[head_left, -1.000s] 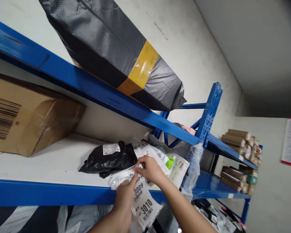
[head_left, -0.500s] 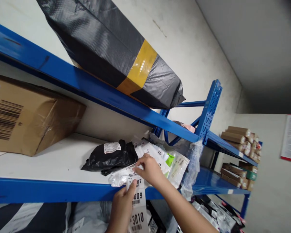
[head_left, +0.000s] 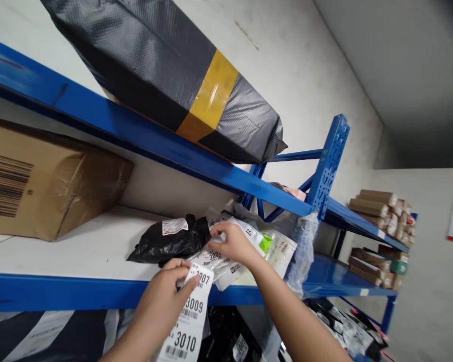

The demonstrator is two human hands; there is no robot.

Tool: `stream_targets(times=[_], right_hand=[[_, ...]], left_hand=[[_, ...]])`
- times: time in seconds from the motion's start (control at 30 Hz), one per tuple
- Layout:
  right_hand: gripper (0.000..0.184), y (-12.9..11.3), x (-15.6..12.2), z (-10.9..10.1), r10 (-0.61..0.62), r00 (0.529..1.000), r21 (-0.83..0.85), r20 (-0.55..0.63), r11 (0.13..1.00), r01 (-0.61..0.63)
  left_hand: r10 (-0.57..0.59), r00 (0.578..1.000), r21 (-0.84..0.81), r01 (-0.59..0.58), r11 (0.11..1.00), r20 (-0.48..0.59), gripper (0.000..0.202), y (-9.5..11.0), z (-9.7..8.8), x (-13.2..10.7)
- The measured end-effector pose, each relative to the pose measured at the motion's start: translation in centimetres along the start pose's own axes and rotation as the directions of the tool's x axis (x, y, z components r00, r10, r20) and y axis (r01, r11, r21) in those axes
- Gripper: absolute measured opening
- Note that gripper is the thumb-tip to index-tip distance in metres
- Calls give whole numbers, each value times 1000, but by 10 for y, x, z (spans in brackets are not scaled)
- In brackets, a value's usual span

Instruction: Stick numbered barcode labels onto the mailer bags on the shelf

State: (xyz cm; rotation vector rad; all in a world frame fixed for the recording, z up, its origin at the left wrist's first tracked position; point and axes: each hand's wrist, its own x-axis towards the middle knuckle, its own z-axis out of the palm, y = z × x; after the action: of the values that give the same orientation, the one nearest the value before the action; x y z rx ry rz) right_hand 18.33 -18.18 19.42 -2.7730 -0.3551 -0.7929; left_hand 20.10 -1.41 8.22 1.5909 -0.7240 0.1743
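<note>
My left hand [head_left: 165,295] pinches a strip of white number labels [head_left: 191,314] printed 3007, 3009 and 3010, hanging in front of the blue shelf edge [head_left: 79,292]. My right hand [head_left: 232,244] rests with fingers closed on a pile of white and clear plastic mailer bags [head_left: 245,251] on the white shelf board [head_left: 83,249], pinching one at its top. A black plastic parcel [head_left: 171,240] with a small white label lies just left of that pile.
A brown cardboard box [head_left: 49,188] with a barcode sits at the left of the shelf. A big black parcel with yellow tape [head_left: 166,75] lies on the shelf above. Further right, a second blue rack [head_left: 362,226] holds stacked brown boxes [head_left: 381,208]. More bags lie below.
My left hand has slid left and up with the label strip, away from the bags. My right hand has moved slightly up the pile of mailers.
</note>
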Motion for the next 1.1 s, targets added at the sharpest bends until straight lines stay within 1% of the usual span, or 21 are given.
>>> stream_targets(times=[0.07,0.1,0.17,0.2,0.27,0.3,0.33,0.4,0.43,0.47,0.53,0.6,0.73,0.83,0.87,0.9,1.0,1.03,1.1], right_hand=[[4,0,7,-2,-52,998,61,42,997,50],[8,0,9,-3,-75,995,91,61,993,69],[17,1,11,-3,-126,988,130,87,985,114],[24,1,12,-3,-153,983,134,99,981,139],[41,3,12,-1,-180,978,130,102,977,166],[45,4,12,1,-164,982,131,91,980,152],[45,5,12,3,-127,989,132,75,984,117],[30,6,12,9,-42,998,123,42,992,36],[20,6,12,12,-17,999,110,43,994,13],[18,6,12,15,-14,998,94,57,996,9],[32,5,12,20,-49,994,84,101,996,41],[38,6,14,22,-69,987,128,145,990,50],[33,10,23,17,-17,965,262,262,964,-54],[22,14,30,10,-27,913,330,407,936,-120],[20,16,32,8,-33,891,347,453,927,-142],[22,17,33,6,-36,871,365,490,916,-167],[36,22,35,6,-21,830,410,558,876,-254],[40,23,35,6,-11,822,420,569,864,-279],[45,25,34,7,15,818,431,575,844,-319]], left_hand=[[-57,995,-147,69,987,82,24,-3,3,6],[-88,989,-238,115,964,121,23,-5,6,9],[-130,977,-407,189,894,168,33,-7,11,14],[-154,974,-461,215,861,167,35,-7,15,17],[-259,957,-500,288,817,129,27,-5,22,22],[-331,937,-499,340,797,110,23,-2,25,24],[-401,911,-491,396,776,99,21,1,28,26],[-484,868,-475,476,740,116,18,7,31,30],[-493,859,-475,495,728,139,15,11,32,31],[-490,857,-477,502,721,160,13,14,31,32],[-492,857,-481,500,720,153,14,21,30,34],[-511,856,-478,484,733,81,19,25,29,36],[-525,849,-420,455,785,-62,38,27,34,43],[-537,833,-325,475,818,-134,46,21,41,50],[-536,830,-288,482,828,-152,45,18,43,52],[-534,829,-253,487,836,-168,44,15,44,54],[-512,840,-170,486,857,-180,37,8,46,59],[-502,849,-147,482,864,-164,34,7,46,59],[-463,880,-104,454,885,-100,26,7,44,58]])
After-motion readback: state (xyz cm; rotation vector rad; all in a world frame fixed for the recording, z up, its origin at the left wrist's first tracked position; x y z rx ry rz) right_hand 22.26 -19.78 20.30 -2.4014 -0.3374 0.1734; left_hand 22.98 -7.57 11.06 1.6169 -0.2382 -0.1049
